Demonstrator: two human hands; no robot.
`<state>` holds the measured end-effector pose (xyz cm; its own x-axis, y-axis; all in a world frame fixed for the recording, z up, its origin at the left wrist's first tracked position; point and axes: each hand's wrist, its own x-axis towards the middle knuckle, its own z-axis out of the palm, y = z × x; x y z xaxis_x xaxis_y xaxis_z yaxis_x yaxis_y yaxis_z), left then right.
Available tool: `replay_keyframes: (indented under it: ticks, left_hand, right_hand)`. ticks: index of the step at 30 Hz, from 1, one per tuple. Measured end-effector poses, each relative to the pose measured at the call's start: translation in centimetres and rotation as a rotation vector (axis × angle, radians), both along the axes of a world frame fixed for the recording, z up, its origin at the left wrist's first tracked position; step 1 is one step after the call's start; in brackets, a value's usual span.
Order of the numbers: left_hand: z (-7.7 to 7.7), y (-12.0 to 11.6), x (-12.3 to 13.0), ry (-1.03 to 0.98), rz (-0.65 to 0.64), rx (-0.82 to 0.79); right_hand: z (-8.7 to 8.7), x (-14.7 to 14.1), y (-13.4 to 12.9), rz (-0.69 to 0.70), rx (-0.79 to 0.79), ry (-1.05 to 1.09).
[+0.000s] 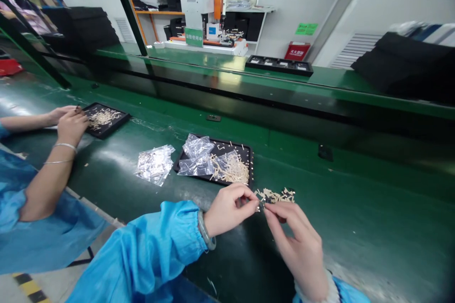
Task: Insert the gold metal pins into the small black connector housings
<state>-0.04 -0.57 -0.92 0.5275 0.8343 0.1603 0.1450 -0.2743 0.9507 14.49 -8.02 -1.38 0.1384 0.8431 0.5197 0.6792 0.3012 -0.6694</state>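
My left hand (232, 207) and my right hand (297, 233) meet at their fingertips over the green bench. Each pinches a small dark part (262, 205), too small to name exactly. Just behind the fingertips lies a loose pile of small pale, gold-looking pieces (275, 195), some of it mixed with dark bits. To the left of the pile is a black tray (250, 151) holding a heap of similar pale pieces (232, 168) and clear plastic bags (196, 154). Several pieces are lined along the tray's right rim.
Left of the tray lies another clear bag (155, 164) of small parts. Farther left, a co-worker's hands (71, 123) work beside a second black tray (124, 120). A raised shelf (213, 64) runs along the back, carrying a machine (209, 23) and a partitioned tray (279, 65).
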Motion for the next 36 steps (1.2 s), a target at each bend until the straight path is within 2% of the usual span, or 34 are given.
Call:
replay_keyframes:
  ticks: [4, 8, 12, 15, 17, 20, 24, 29, 32, 36]
  left_hand:
    - [0.3, 0.5, -0.8, 0.084, -0.036, 0.330]
    - [0.7, 1.3, -1.7, 0.269, -0.127, 0.675]
    - [0.8, 2.0, -2.1, 0.370, -0.147, 0.814]
    - [0.9, 2.3, -2.3, 0.396, -0.119, 0.854]
    - [0.9, 2.3, -2.3, 0.383, -0.079, 0.824]
    - [1.0, 2.5, -2.3, 0.310, -0.001, 0.691]
    - [1.1, 2.8, -2.4, 0.137, 0.060, 0.429]
    - [1.2, 3.3, -2.4, 0.005, 0.086, 0.189]
    - [1.1, 3.7, -2.3, -0.052, 0.136, 0.057]
    - [0.3, 4.6, -2.2, -0.145, 0.181, -0.118]
  right_hand:
    - [0.3, 0.1, 0.5, 0.073, -0.048, -0.107]
    - [0.4, 0.3, 1.1, 0.103, -0.058, -0.231]
    - [1.0, 0.3, 1.8, 0.092, -0.022, -0.436]
    - [1.4, -0.3, 2.5, 0.050, 0.009, -0.576]
    - [1.6, -0.8, 3.1, 0.020, 0.021, -0.627]
    - [1.7, -1.5, 4.0, -0.009, 0.027, -0.612]
    - [1.8, -2.2, 5.1, 0.032, -0.009, -0.414]
    - [2.1, -2.0, 6.3, 0.058, -0.091, -0.239]
    - [2.0, -1.2, 7.3, -0.029, -0.140, -0.249]
    - [1.1, -0.2, 8.7, -0.149, -0.298, -0.404]
